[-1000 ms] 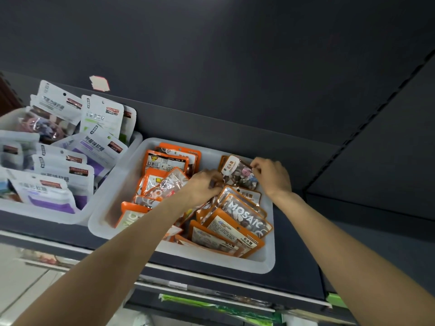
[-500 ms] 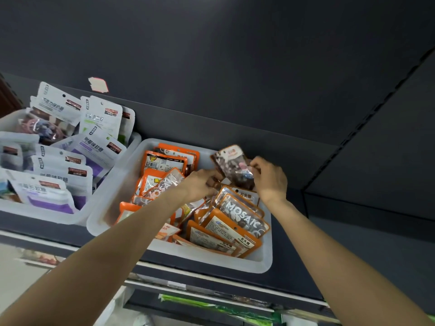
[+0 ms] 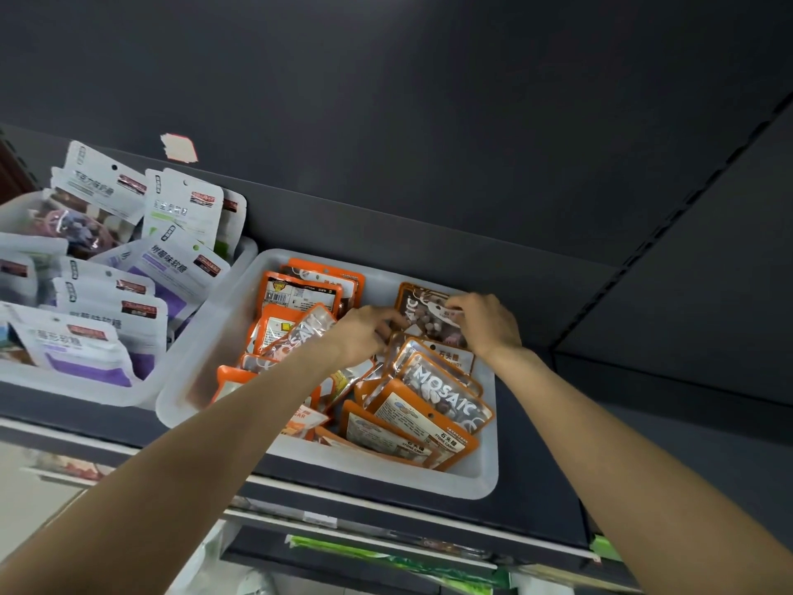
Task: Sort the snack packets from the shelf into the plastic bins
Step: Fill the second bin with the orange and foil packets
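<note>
Dark shelf [image 3: 558,405] | both hands, left [image 3: 364,332] and right [image 3: 487,322], pinch packet [image 3: 422,313] | lifted earlier, now lowered between them into bin [image 3: 485,478] | placing nearly done

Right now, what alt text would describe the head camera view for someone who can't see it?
Both hands, left hand and right hand, hold an orange-edged snack packet at the back of a translucent bin crammed with similar packets. A second bin to its left holds white and purple packets, both on a dark shelf.
</note>
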Available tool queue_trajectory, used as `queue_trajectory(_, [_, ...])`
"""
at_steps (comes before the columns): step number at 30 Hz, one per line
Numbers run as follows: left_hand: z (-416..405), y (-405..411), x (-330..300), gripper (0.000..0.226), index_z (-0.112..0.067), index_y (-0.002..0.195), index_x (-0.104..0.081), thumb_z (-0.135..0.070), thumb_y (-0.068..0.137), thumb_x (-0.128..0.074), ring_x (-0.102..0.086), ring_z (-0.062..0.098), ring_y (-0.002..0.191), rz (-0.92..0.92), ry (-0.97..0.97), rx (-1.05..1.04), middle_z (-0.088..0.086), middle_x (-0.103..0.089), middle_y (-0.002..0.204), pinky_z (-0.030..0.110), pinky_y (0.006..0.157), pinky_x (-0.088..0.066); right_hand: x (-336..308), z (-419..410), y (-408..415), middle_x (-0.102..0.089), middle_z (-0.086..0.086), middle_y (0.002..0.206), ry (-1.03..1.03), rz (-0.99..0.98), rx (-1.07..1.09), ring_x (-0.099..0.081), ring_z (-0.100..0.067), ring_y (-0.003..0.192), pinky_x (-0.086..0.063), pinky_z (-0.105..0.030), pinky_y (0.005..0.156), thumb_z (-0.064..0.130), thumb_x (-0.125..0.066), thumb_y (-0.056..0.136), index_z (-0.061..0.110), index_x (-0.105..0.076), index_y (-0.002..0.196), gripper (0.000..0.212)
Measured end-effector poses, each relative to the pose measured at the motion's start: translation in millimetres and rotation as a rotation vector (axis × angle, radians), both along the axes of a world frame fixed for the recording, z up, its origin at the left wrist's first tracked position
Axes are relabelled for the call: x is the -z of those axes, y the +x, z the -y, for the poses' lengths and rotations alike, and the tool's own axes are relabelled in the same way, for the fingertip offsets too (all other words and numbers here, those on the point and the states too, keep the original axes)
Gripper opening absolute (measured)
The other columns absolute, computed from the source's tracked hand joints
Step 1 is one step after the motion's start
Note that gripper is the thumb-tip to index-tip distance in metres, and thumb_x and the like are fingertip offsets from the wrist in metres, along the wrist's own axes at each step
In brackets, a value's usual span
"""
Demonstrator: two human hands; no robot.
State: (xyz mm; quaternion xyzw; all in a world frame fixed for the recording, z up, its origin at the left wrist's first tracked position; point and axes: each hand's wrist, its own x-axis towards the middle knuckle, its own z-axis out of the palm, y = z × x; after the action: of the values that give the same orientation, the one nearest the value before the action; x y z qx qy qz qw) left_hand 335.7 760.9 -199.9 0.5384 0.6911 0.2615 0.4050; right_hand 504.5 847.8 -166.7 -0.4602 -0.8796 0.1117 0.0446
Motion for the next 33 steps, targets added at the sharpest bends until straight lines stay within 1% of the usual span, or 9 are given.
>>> queue_trajectory(3, [-3, 0, 2, 0.03, -0.018, 0.112, -0.061, 0.0, 0.087, -0.06, -0.064, 0.023, 0.095, -0.005, 0.008, -0.029, 0.009, -0.063, 0.104, 0.038, 0.093, -0.051, 0, -1, 3, -0.065, -0.004, 0.114, 0.028, 0.06, -0.026, -0.062, -0.02, 0.102, -0.044, -0.025, 0.067, 0.015, -0.055, 0.094, 0.018, -0.06, 0.12, 0.027])
queue_trajectory(7, [-6, 1, 0, 0.023, -0.017, 0.111, -0.063, -0.009, 0.089, -0.063, -0.063, 0.019, 0.097, -0.146, 0.059, -0.008, 0.005, -0.065, 0.103, 0.021, 0.082, -0.047, 0, 1, 4, -0.05, -0.004, 0.13, 0.082, 0.026, 0.002, -0.047, -0.021, 0.12, -0.047, -0.031, 0.087, 0.015, -0.057, 0.092, 0.023, -0.047, 0.136, 0.046])
queue_trajectory(9, [-9, 2, -6, 0.019, -0.016, 0.107, -0.066, -0.009, 0.091, -0.058, -0.063, 0.018, 0.095, -0.153, 0.119, -0.021, 0.003, -0.067, 0.102, 0.019, 0.08, -0.047, 0, 6, 5, -0.044, -0.001, 0.134, 0.067, -0.029, 0.012, -0.042, -0.02, 0.124, -0.046, -0.034, 0.091, 0.021, -0.055, 0.094, 0.024, -0.043, 0.137, 0.045])
queue_trajectory(14, [-21, 6, -18, 0.02, -0.01, 0.106, -0.068, -0.003, 0.09, -0.058, -0.064, 0.014, 0.095, -0.164, 0.263, -0.019, 0.003, -0.068, 0.106, 0.024, 0.087, -0.052, 4, 19, 18, -0.062, 0.0, 0.119, -0.243, -0.024, 0.025, -0.06, -0.018, 0.104, -0.051, -0.035, 0.085, 0.028, -0.051, 0.096, 0.023, -0.053, 0.126, 0.03])
queue_trajectory(19, [-27, 9, -25, 0.021, -0.011, 0.107, -0.068, -0.004, 0.088, -0.061, -0.063, 0.012, 0.102, -0.171, 0.343, -0.053, 0.004, -0.068, 0.111, 0.002, 0.07, -0.043, -4, 18, 21, -0.065, 0.0, 0.108, -0.291, -0.087, 0.055, -0.061, -0.017, 0.1, -0.051, -0.035, 0.087, 0.02, -0.061, 0.091, 0.019, -0.058, 0.119, 0.029])
queue_trajectory(22, [-22, 6, -27, 0.032, -0.016, 0.12, -0.061, -0.007, 0.089, -0.061, -0.058, 0.017, 0.114, -0.328, 0.193, 0.071, 0.003, -0.062, 0.124, 0.013, 0.082, -0.044, -2, 21, 26, -0.064, 0.002, 0.095, -0.317, -0.127, 0.082, -0.063, -0.015, 0.094, -0.053, -0.036, 0.086, 0.015, -0.064, 0.088, 0.016, -0.06, 0.11, 0.022])
queue_trajectory(25, [-18, -4, -30, 0.022, -0.018, 0.112, -0.063, -0.01, 0.092, -0.056, -0.06, 0.023, 0.107, -0.516, 0.105, 0.104, 0.004, -0.062, 0.121, 0.03, 0.091, -0.05, 1, 22, 31, -0.066, 0.004, 0.097, -0.29, -0.148, 0.068, -0.062, -0.011, 0.09, -0.053, -0.032, 0.082, 0.02, -0.064, 0.089, 0.018, -0.065, 0.1, 0.011])
queue_trajectory(29, [-20, -14, -37, 0.014, -0.015, 0.099, -0.068, -0.01, 0.091, -0.058, -0.066, 0.023, 0.093, -0.495, 0.332, -0.166, 0.007, -0.071, 0.105, 0.038, 0.082, -0.055, -2, 20, 35, -0.068, 0.003, 0.092, -0.36, -0.224, 0.079, -0.063, -0.011, 0.083, -0.051, -0.03, 0.072, 0.033, -0.058, 0.093, 0.02, -0.069, 0.087, 0.018])
queue_trajectory(33, [-18, -13, -38, 0.017, -0.015, 0.101, -0.07, -0.012, 0.092, -0.056, -0.067, 0.025, 0.092, -0.534, 0.432, -0.21, 0.006, -0.071, 0.104, 0.039, 0.081, -0.055, 3, 16, 32, -0.069, 0.004, 0.101, -0.359, -0.217, 0.106, -0.065, -0.012, 0.093, -0.054, -0.038, 0.084, 0.03, -0.066, 0.087, 0.026, -0.07, 0.09, 0.006])
